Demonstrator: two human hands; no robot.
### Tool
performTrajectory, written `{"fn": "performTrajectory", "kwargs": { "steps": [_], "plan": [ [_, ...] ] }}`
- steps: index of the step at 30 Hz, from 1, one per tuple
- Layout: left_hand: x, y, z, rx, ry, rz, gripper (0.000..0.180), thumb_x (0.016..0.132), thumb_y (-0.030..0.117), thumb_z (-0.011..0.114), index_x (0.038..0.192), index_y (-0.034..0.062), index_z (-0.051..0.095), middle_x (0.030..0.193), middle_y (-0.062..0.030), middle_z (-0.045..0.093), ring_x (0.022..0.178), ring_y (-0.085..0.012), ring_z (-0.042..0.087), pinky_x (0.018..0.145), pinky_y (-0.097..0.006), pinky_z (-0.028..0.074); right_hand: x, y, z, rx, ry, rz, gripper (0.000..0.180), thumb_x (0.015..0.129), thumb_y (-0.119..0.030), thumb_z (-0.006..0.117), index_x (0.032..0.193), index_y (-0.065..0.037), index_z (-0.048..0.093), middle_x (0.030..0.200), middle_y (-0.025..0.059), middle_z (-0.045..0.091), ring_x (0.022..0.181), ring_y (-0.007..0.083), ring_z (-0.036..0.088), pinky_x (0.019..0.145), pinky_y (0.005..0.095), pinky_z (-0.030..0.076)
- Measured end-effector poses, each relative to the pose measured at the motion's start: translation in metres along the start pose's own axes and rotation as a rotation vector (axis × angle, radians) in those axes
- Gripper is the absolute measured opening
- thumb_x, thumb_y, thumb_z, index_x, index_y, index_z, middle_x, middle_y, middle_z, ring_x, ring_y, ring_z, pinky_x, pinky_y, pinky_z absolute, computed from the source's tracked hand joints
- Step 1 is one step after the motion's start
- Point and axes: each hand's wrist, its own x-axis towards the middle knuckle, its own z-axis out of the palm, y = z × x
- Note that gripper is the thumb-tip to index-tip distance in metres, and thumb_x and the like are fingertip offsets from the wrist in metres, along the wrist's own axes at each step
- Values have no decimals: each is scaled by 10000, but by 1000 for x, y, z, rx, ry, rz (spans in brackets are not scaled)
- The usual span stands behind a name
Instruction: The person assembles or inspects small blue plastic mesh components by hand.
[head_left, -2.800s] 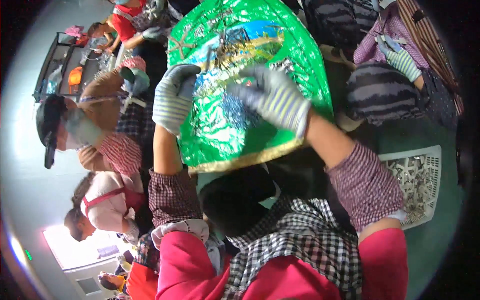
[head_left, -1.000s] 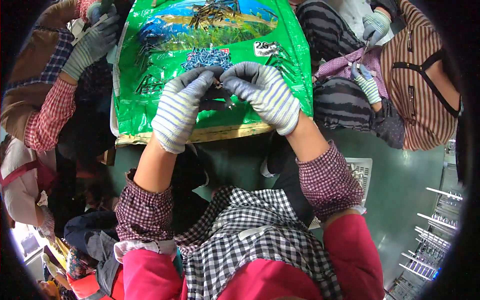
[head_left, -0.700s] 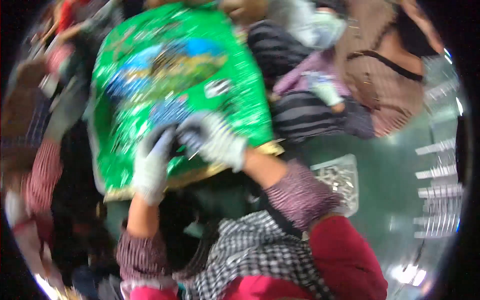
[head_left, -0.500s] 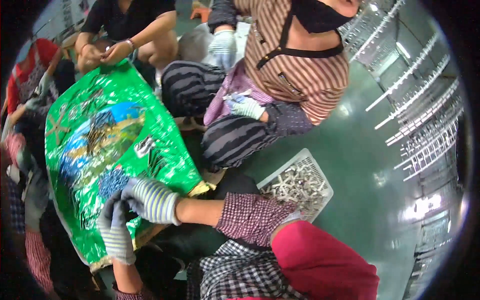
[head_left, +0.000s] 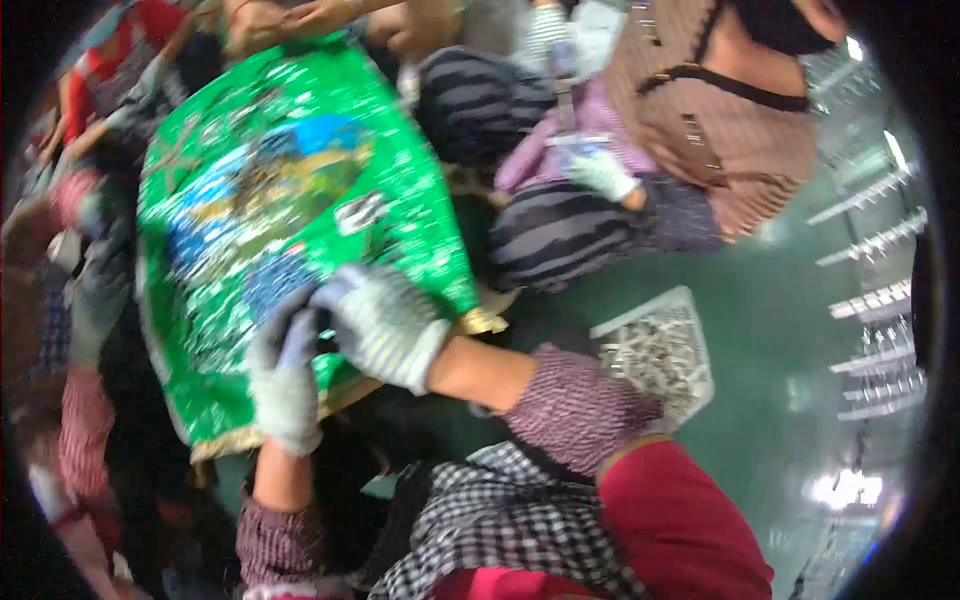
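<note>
My left hand (head_left: 284, 372) and my right hand (head_left: 388, 325) wear pale gloves with grey-blue fingers, striped on the right one. Their fingertips are pinched together above the near edge of a glossy green printed sheet (head_left: 415, 225). Whatever lies between the fingers is too small and blurred to make out. Just beyond them, a heap of small blue parts (head_left: 278, 283) rests on the sheet. Small dark pieces are scattered farther up it.
A white plastic basket (head_left: 690, 301) of small metallic pieces stands on the green floor to the right. Across from me, a person in stripes holds something thin in a gloved hand (head_left: 602, 174). Other people sit at the left and far edges. Metal racks (head_left: 880, 300) line the right side.
The view has swung, so the sheet, basket and people sit farther right in it. My hands stay pinched together near the blue heap. The seated person's far gloved hand has risen from the lap.
</note>
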Motion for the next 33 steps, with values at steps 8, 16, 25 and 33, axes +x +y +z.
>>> {"fn": "performTrajectory", "kwargs": {
  "steps": [8,16,25,33],
  "plan": [
    [-6,3,0,-15,8,66,315,885,122,536,1167,-20,544,985,-53,614,843,-99,568,693,-235,489,1,1,7,194,92,68,151,714,-72,554,863,-57,574,801,160,583,762,350,569,658,436,470],
    [-13,2,-5,-32,8,97,297,896,89,516,1175,-9,540,995,-55,613,827,-85,560,693,-219,484,-2,8,21,814,-2,310,205,731,-28,589,934,-16,562,841,155,615,750,271,602,661,346,483],
    [-13,-4,-11,-57,-28,132,302,896,84,510,1175,-30,527,985,-68,612,847,-100,552,759,-233,466,-1,-13,8,54,69,20,165,703,-49,557,866,-62,574,790,130,588,698,318,582,610,410,477],
    [-18,1,-10,21,-26,98,305,883,81,526,1167,-29,530,999,-89,618,848,-112,567,751,-241,474,-6,1,17,374,23,181,131,788,-119,576,867,-15,577,790,172,610,721,325,594,642,366,477]
  ]
}}
